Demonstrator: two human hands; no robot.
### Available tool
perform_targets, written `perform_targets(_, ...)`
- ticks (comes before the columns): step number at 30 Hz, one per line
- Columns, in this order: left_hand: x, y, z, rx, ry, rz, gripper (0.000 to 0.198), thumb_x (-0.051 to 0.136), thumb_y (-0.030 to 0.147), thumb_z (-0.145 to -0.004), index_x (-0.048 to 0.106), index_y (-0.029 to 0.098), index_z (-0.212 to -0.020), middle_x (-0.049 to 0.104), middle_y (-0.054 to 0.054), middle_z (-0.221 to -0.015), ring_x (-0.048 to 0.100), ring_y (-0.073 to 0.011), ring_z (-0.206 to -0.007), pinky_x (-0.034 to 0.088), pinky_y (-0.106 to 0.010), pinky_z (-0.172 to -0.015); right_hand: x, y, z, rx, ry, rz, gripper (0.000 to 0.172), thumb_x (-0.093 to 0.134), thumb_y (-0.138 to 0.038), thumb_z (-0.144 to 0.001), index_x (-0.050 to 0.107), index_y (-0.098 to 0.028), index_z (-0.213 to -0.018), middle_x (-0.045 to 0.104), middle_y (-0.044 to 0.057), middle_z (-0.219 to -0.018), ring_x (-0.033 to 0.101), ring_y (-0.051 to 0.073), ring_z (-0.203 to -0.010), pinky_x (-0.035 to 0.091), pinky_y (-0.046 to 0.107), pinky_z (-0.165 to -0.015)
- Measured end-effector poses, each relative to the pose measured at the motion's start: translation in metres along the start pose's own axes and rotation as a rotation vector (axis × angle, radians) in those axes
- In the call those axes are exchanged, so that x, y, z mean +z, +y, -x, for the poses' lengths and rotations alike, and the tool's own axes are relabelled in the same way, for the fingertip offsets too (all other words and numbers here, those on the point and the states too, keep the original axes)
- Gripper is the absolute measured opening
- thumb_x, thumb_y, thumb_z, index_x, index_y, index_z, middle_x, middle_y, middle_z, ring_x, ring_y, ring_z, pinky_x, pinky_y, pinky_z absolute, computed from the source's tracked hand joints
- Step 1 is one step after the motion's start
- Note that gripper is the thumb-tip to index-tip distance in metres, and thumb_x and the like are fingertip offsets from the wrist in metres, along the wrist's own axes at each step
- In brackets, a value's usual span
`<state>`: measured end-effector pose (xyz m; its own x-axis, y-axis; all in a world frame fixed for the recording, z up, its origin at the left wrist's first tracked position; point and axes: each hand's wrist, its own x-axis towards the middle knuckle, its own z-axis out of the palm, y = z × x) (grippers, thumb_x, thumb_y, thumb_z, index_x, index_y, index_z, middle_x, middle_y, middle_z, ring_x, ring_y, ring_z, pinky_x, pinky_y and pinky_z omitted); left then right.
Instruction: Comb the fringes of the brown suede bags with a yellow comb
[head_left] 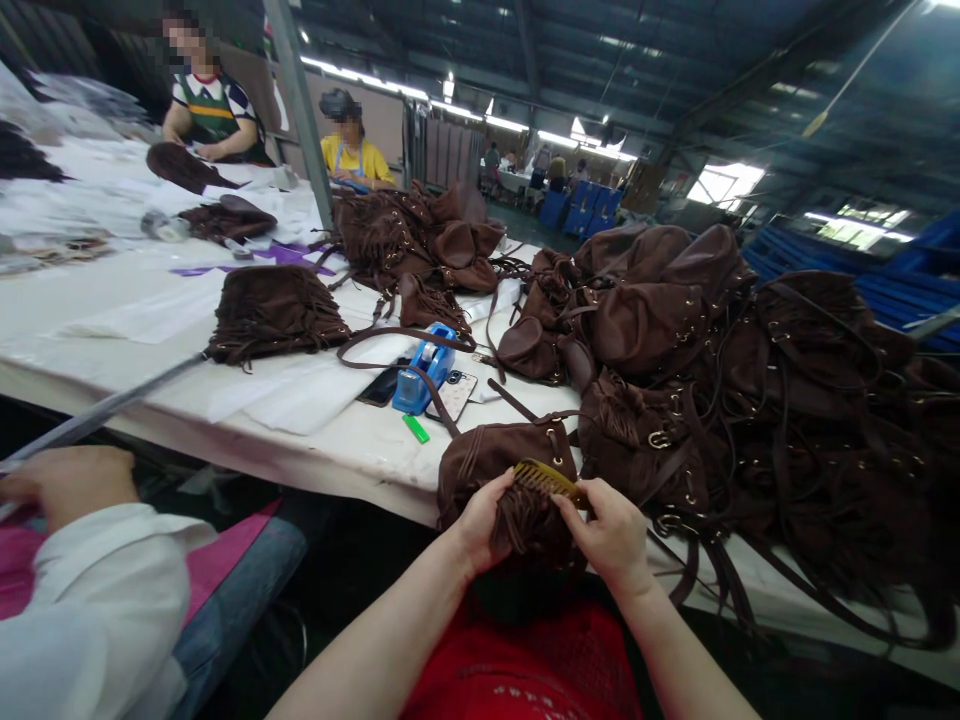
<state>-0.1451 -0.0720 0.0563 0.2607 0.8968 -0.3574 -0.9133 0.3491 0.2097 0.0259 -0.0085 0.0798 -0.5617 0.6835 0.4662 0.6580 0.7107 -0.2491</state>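
Observation:
A dark brown fringed bag [480, 455] lies at the table's front edge, close to my body. My right hand [613, 528] pinches the right end of a yellowish-brown comb [546, 480], its teeth against the fringe [525, 522]. My left hand [481, 522] is closed around the left side of the fringe, with the thumb by the comb's left end. The fingers of my left hand are partly hidden behind the strands.
A blue tape dispenser [425, 370], a patterned phone [454, 394] and a green piece [415, 429] lie beyond the bag. Brown bags [652, 320] are heaped at right. A co-worker's hand [75, 485] is at left; two people [214, 110] work across the white table [330, 455].

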Motion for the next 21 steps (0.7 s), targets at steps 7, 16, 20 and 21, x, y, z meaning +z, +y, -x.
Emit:
perform_targets(7,0.007,0.017,0.009,-0.075,-0.126,0.04,0.048,0.04,0.042,-0.09,0.063,0.002,-0.102,0.07,-0.017,-0.093,0.064,-0.0258,-0.099,0.046,-0.035,-0.094,0.003,-0.005,0.008,-0.038,-0.059,0.097,0.031,0.05,-0.045,-0.091,0.062,-0.019,-0.079,0.06,0.005,-0.071,0.056,0.02,-0.068,0.037,0.029,-0.065)
perform_targets(16,0.011,0.033,0.012,-0.061,-0.214,-0.026,0.053,0.041,0.044,-0.089,0.056,0.002,-0.118,0.067,-0.018,-0.106,0.062,-0.0277,-0.103,0.044,-0.04,-0.095,0.012,-0.023,0.021,-0.035,-0.152,-0.1,0.029,0.051,-0.044,-0.09,0.063,-0.018,-0.085,0.065,0.007,-0.076,0.059,0.02,-0.07,0.038,0.029,-0.064)
perform_targets(20,0.007,0.035,0.01,-0.144,-0.209,-0.057,0.054,0.042,0.044,-0.088,0.056,-0.001,-0.115,0.066,-0.022,-0.105,0.062,-0.0292,-0.101,0.045,-0.04,-0.092,0.008,-0.028,0.021,0.063,-0.311,-0.256,0.029,0.057,-0.048,-0.084,0.059,-0.019,-0.077,0.06,0.001,-0.065,0.054,0.017,-0.061,0.033,0.026,-0.056)
perform_targets(21,0.007,0.034,0.009,-0.16,-0.189,-0.048,0.05,0.043,0.041,-0.088,0.057,-0.001,-0.111,0.066,-0.021,-0.101,0.063,-0.028,-0.098,0.045,-0.038,-0.09,0.007,-0.028,0.021,0.083,-0.351,-0.323,0.03,0.058,-0.048,-0.083,0.059,-0.019,-0.075,0.059,0.0,-0.064,0.053,0.016,-0.06,0.032,0.025,-0.055)
